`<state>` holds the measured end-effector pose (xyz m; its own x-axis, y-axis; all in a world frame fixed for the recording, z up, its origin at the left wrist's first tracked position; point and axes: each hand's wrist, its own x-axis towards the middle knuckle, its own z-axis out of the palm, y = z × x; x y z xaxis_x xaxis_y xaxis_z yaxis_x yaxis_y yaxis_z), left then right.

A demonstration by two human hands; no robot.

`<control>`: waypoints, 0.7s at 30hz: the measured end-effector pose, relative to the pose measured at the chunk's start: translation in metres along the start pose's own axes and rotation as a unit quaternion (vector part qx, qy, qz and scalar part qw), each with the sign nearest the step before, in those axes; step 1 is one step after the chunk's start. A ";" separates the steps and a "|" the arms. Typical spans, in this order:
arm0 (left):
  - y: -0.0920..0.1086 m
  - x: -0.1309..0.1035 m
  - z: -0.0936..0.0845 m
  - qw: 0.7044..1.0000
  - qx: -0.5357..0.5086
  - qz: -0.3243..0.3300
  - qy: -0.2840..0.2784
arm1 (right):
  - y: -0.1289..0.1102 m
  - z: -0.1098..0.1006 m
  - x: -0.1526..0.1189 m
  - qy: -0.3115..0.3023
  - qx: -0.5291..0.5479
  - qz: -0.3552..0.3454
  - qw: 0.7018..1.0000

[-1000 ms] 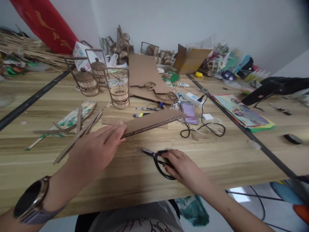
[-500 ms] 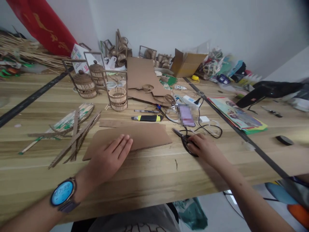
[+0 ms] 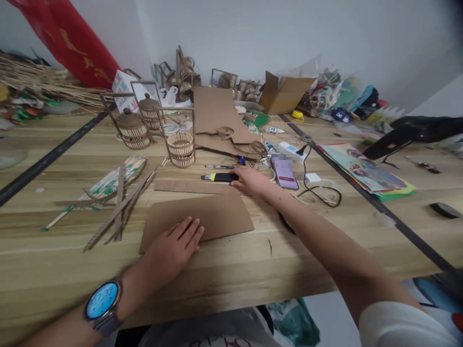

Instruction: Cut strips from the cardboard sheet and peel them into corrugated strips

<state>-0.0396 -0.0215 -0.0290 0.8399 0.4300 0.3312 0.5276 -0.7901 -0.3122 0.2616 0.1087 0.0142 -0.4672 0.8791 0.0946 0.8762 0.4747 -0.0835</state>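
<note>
My left hand lies flat on a brown cardboard piece, fingers stretched out near its front edge. My right hand reaches across the table to a black and yellow utility knife. Its fingers and thumb are on either side of the knife's right end, and the knife lies on the table with its tip pointing left. Just behind the knife is a pen. Between knife and cardboard runs a narrow cardboard strip. Under my right forearm, only a bit of the scissors' black handle shows.
Cardboard strips lie to the left. Behind stand small lidded baskets and an uncovered basket with a tall handle. A phone, cables and a power strip are at right, beside colourful papers.
My right hand has left the scissors and moved left and away from me to the utility knife. Under my left hand, the cardboard has slid toward me, apart from the strip.
</note>
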 end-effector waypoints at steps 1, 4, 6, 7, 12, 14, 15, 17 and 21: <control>0.001 0.000 -0.001 1.000 -0.005 -0.003 -0.011 | 0.002 0.003 0.005 -0.007 0.002 -0.006 1.000; 0.003 0.001 -0.003 0.999 -0.023 -0.010 -0.043 | 0.006 0.008 0.012 -0.015 0.009 -0.017 1.000; 0.004 0.002 -0.005 0.998 -0.034 -0.014 -0.060 | 0.005 0.009 0.012 -0.003 0.018 -0.010 1.000; 0.004 0.002 -0.005 0.997 -0.036 -0.015 -0.066 | 0.004 0.009 0.010 0.008 0.024 -0.002 1.000; 0.003 0.001 -0.005 0.998 -0.033 -0.001 -0.055 | -0.010 -0.003 -0.019 0.057 0.104 0.051 0.992; 0.002 -0.001 -0.004 0.998 -0.036 0.004 -0.050 | -0.020 -0.012 -0.039 0.050 0.178 0.052 0.981; 0.001 -0.001 -0.003 0.998 -0.040 0.006 -0.047 | -0.026 -0.016 -0.051 0.035 0.306 0.060 0.950; -0.002 0.000 -0.001 0.998 -0.053 0.009 -0.035 | -0.039 -0.023 -0.073 0.002 0.503 0.110 0.857; -0.012 0.008 0.000 0.995 -0.092 0.016 -0.019 | -0.058 -0.023 -0.113 -0.020 0.651 0.199 0.732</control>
<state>-0.0396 -0.0087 -0.0231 0.8616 0.4171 0.2892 0.4715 -0.8687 -0.1516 0.2663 -0.0189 0.0310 -0.2311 0.9472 -0.2224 0.1016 -0.2038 -0.9737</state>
